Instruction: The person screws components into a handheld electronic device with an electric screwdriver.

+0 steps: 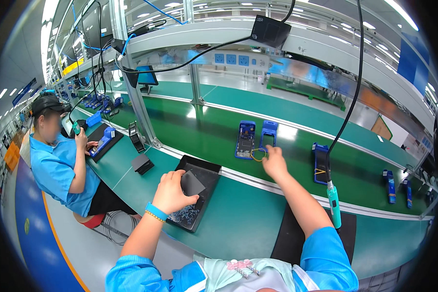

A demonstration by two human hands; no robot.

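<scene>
My left hand is closed on a thin dark square pad, gripped between thumb and fingers. It hovers over a black tray with small bluish screw-like pieces in its near end. My right hand reaches over the green conveyor belt, its fingertips closed at the lower end of a blue housing frame. A yellow loop lies by those fingertips. Left of the frame rests an opened blue device housing showing its inner board.
A teal electric screwdriver hangs on a cable above a black mat. More blue devices sit on the belt at right. Dark square pads are stacked left of the tray. A co-worker works at far left. A metal post stands ahead.
</scene>
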